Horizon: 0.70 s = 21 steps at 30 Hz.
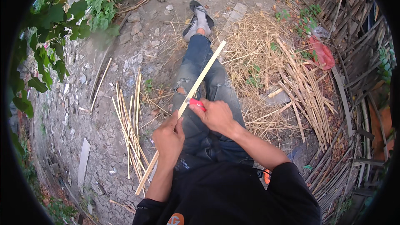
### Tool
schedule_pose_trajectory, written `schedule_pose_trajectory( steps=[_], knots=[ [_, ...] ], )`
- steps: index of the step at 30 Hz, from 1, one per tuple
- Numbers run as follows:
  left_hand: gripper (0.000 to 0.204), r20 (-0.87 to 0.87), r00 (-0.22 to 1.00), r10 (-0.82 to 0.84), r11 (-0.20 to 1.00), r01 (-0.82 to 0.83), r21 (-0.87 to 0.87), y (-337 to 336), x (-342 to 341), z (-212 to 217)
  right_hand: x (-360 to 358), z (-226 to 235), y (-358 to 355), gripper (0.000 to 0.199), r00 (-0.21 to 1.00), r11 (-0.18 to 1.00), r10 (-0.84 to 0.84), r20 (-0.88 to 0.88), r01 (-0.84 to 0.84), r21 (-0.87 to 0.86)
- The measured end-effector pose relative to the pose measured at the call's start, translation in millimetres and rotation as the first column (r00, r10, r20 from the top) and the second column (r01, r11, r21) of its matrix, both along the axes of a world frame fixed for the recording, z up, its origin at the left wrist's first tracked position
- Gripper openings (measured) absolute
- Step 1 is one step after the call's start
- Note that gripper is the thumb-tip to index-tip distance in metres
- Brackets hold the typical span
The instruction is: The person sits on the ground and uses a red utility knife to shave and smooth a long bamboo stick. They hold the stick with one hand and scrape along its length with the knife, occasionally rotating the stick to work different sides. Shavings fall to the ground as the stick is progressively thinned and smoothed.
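- The bamboo strip (196, 96) is held slantwise across the lap, its upper end reaching toward the outstretched foot (200, 18) and its lower end passing beyond the person's left thigh toward the ground.
- A red-handled tool (197, 104), judged to be a knife, is pressed against the strip at about mid-length; the blade itself cannot be made out.
- Progress is judged as partial: a bundle of finished slats (130, 129) is laid on the ground just beside the left leg, while the strip in hand appears under work, with the stretch above the tool yet to be treated.
- A large heap of shavings and offcuts (275, 71) is spread on the ground at the right side, which suggests much cutting already done.
- The left hand (168, 137) is closed around the lower part of the strip, forearm straight, steadying it.
- The right hand (216, 116) is closed on the red handle, wrist bent inward, elbow out to the right.
- Stacked bamboo poles (354, 58) are seen along the right edge, and leafy growth (62, 16) at the upper left.
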<state>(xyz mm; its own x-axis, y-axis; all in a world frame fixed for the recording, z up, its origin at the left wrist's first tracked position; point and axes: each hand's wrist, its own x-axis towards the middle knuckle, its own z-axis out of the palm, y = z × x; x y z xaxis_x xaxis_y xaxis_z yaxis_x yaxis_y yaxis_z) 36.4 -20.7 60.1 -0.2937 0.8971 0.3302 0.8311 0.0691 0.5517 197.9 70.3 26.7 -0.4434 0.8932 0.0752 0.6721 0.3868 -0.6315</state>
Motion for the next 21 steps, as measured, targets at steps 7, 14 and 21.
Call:
schedule_pose_trajectory(
  steps=[7,14,21],
  knots=[
    [0.027,0.343,0.936,-0.075,0.992,0.105,-0.068,-11,-11,0,31,-5,52,0.052,0.978,0.975,-0.208,-0.014,0.209,0.076],
    [0.026,0.473,0.880,-0.037,0.993,0.084,-0.079,-12,-8,-7,28,-3,45,0.054,0.978,0.979,-0.203,-0.054,0.204,0.015],
    [0.027,0.474,0.879,-0.041,0.982,0.124,-0.145,-21,-25,-5,35,-17,58,0.053,0.969,0.967,-0.231,-0.092,0.239,0.091]
  ],
)
